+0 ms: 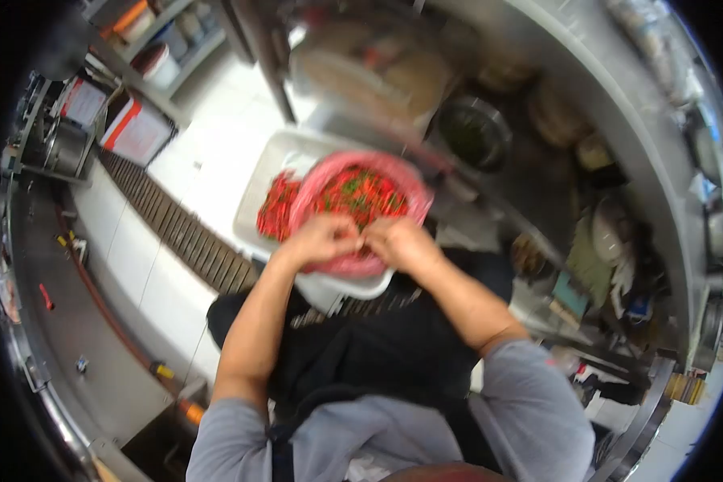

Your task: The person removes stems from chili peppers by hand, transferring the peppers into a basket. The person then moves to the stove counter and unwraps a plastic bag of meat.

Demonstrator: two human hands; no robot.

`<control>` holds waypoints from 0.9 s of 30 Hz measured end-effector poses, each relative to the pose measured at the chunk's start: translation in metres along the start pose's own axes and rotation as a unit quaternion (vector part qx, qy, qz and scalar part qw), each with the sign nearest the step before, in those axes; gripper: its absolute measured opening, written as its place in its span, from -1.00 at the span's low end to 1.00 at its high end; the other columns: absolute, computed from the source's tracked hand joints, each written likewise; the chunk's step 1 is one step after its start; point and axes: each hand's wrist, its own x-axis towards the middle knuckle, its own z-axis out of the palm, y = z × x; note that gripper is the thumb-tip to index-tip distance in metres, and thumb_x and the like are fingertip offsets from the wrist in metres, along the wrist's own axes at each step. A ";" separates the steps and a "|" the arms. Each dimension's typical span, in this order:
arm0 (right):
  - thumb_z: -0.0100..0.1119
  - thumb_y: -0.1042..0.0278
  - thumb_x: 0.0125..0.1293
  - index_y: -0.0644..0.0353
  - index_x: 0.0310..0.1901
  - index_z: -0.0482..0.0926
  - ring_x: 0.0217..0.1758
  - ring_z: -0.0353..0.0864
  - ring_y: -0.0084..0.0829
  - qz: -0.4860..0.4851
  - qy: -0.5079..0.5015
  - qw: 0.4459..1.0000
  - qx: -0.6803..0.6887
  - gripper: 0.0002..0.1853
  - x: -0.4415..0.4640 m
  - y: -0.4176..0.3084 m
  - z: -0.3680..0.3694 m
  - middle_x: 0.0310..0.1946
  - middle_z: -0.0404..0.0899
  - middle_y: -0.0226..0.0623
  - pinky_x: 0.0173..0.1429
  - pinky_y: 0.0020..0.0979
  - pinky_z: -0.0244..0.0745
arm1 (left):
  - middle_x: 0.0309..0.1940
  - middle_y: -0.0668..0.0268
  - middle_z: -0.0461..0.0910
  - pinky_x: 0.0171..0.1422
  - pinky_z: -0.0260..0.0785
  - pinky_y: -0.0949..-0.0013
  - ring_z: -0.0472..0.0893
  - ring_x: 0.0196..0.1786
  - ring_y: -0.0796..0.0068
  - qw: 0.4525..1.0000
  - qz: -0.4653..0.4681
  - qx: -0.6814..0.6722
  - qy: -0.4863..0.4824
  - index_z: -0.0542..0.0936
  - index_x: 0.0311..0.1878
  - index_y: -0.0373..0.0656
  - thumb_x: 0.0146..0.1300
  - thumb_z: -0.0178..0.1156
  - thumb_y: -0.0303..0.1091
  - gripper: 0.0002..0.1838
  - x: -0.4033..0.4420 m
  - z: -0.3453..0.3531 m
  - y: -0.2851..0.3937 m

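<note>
A pink basket (305, 197) full of red chili peppers (361, 193) with green stems sits in front of me. Over its near side, my left hand (323, 241) and my right hand (403, 243) meet with fingertips pinched close together. What they hold between them is too small and blurred to make out. The basket rests in a whitish plastic tub (253, 181). More red chili peppers (277, 207) lie in the tub, left of the basket.
A floor drain grate (181, 229) runs along the white tiles at left. Lidded containers (138, 128) stand beyond it beside a shelf. On the right, a metal counter holds a bowl of greens (470, 135). A green board (590, 261) leans below.
</note>
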 end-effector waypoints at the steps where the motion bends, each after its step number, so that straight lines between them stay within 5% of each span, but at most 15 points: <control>1: 0.19 0.42 0.13 0.25 -0.31 0.63 -0.27 0.62 -0.11 0.008 0.007 1.000 0.028 -0.87 0.001 -0.001 -0.002 -0.38 0.61 -0.14 -0.15 -0.19 0.53 | -0.39 0.31 0.66 -0.12 0.44 0.38 0.61 -0.27 0.54 1.000 0.002 0.009 0.012 0.67 -0.29 -0.18 0.19 0.34 -0.22 -0.79 0.001 0.000 0.001; 5: 0.18 0.38 0.19 0.30 -0.25 0.62 -0.24 0.62 -0.08 0.047 0.025 0.998 0.046 -0.82 0.004 -0.004 -0.007 -0.34 0.63 -0.09 -0.14 -0.16 0.51 | -0.47 0.30 0.61 -0.24 0.43 0.37 0.58 -0.38 0.48 0.997 0.017 -0.032 0.066 0.67 -0.35 -0.16 0.07 0.42 -0.20 -0.76 0.002 0.000 -0.003; 7: 0.18 0.38 0.20 0.31 -0.25 0.61 -0.28 0.61 -0.03 0.075 0.043 0.993 0.079 -0.83 0.006 -0.007 -0.009 -0.32 0.62 -0.06 -0.15 -0.15 0.51 | -0.53 0.39 0.58 -0.31 0.40 0.41 0.55 -0.44 0.56 0.988 -0.054 -0.131 0.052 0.65 -0.39 -0.20 0.10 0.41 -0.23 -0.77 0.005 0.004 -0.011; 9: 0.17 0.37 0.27 0.32 -0.25 0.58 -0.42 0.64 -0.16 0.073 0.063 0.993 0.064 -0.83 0.007 0.001 0.000 -0.38 0.64 -0.13 -0.27 -0.25 0.54 | -0.57 0.45 0.54 -0.40 0.34 0.47 0.49 -0.50 0.63 0.986 -0.031 -0.147 0.067 0.61 -0.39 -0.19 0.18 0.36 -0.28 -0.81 0.003 0.004 -0.009; 11: 0.13 0.32 0.35 0.33 -0.23 0.54 -0.52 0.62 -0.41 0.246 0.024 0.924 0.292 -0.80 0.007 0.004 0.008 -0.43 0.63 -0.29 -0.41 -0.39 0.52 | -0.56 0.43 0.54 -0.47 0.28 0.50 0.46 -0.54 0.66 0.957 -0.101 -0.256 0.090 0.57 -0.31 -0.18 0.25 0.30 -0.32 -0.85 -0.001 0.001 0.000; 12: 0.10 0.28 0.39 0.30 -0.21 0.50 -0.53 0.58 -0.59 0.218 0.027 0.916 0.336 -0.79 0.008 0.002 0.011 -0.45 0.59 -0.42 -0.50 -0.54 0.45 | -0.57 0.40 0.55 -0.53 0.22 0.56 0.44 -0.58 0.68 0.954 -0.091 -0.269 0.097 0.53 -0.23 -0.17 0.29 0.25 -0.34 -0.86 -0.002 0.000 0.002; 27: 0.15 0.34 0.35 0.27 -0.19 0.54 -0.62 0.54 -0.63 0.279 0.006 0.860 0.428 -0.84 0.016 -0.006 0.022 -0.46 0.64 -0.38 -0.59 -0.61 0.31 | -0.38 0.38 0.61 -0.46 0.31 0.63 0.53 -0.45 0.70 0.911 -0.021 -0.365 0.192 0.52 -0.16 -0.19 0.26 0.24 -0.47 -0.87 -0.009 0.005 0.008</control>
